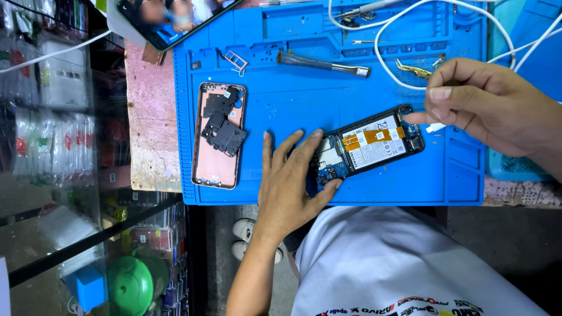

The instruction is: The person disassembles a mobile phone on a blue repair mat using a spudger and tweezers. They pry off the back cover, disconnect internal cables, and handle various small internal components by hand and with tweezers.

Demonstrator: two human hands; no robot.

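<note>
An opened phone (pixel 370 144) lies tilted on a blue mat (pixel 328 111) that covers the counter (pixel 153 146), its battery and circuit boards facing up. The left hand (pixel 290 181) rests flat beside it, fingers spread, with fingertips and thumb pressing the phone's lower-left end to steady it rather than closing around it. The right hand (pixel 489 105) hovers at the phone's upper-right end, fingers curled and forefinger pointing to that corner; a small white piece (pixel 435 127) shows under its fingers, but whether it is pinched cannot be told. Left of the phone, well apart, lies a pink back cover (pixel 218 137) with black plates (pixel 222 123) on it. A dark-handled tool (pixel 322 63) and white cable (pixel 410 35) lie farther up the mat.
</note>
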